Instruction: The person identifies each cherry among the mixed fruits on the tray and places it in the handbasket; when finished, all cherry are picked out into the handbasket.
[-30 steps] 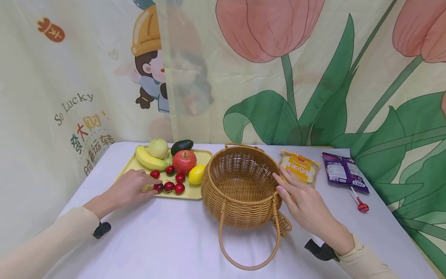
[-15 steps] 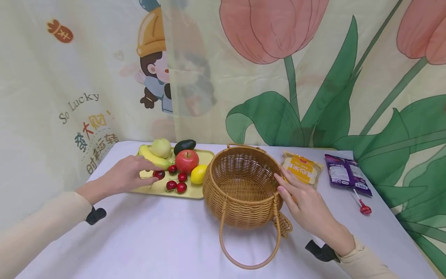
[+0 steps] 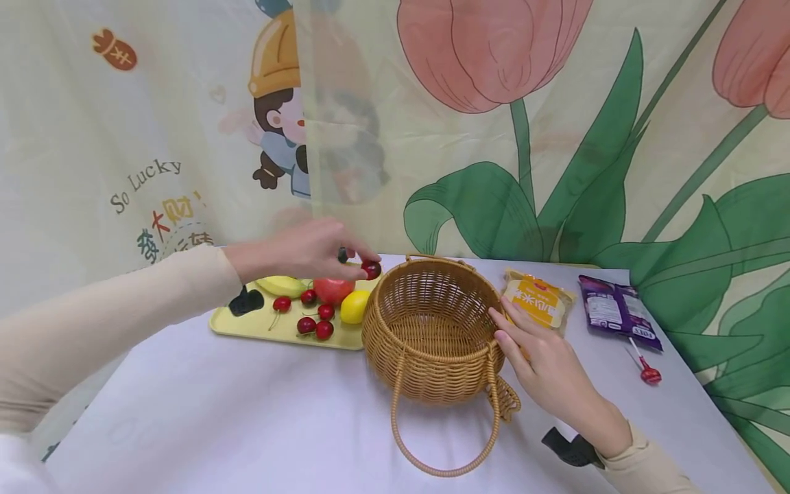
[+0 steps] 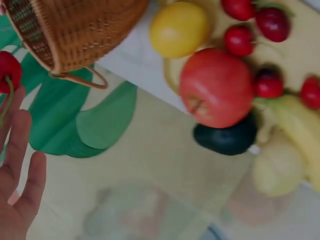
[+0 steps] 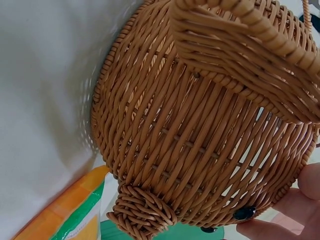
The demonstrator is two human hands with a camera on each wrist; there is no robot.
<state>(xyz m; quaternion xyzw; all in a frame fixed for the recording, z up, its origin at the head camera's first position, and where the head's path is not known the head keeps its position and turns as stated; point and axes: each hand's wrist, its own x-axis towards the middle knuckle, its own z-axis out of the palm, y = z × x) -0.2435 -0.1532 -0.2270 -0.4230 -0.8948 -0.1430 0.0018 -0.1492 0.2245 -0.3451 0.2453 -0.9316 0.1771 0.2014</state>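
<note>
Raised over the tray's right end, my left hand [image 3: 315, 250] pinches a dark red cherry [image 3: 371, 269] beside the left rim of a round wicker basket [image 3: 426, 370]. The left wrist view shows this cherry [image 4: 9, 72] at the fingertips with its green stem hanging. My right hand [image 3: 549, 360] rests with extended fingers on the basket's right rim; its fingers [image 5: 295, 205] also show against the rim in the right wrist view. On the yellow tray [image 3: 247, 328] lie several cherries [image 3: 324, 330], a lemon [image 3: 354, 307], a red apple [image 4: 217, 87], a banana [image 4: 300, 125], a pale round fruit [image 4: 279, 167] and a dark green avocado-like fruit [image 4: 227, 135].
Right of the basket lie a yellow snack packet [image 3: 537, 298], a purple packet [image 3: 617, 312] and a red lollipop [image 3: 650, 374]. The basket's handle [image 3: 444, 472] is folded down toward me on the white tablecloth [image 3: 259, 418]. A printed curtain [image 3: 370, 137] closes off the back.
My left hand picked a cherry up from the tray's left part and carried it up and right toward the basket. The right hand has stayed on the rim.
</note>
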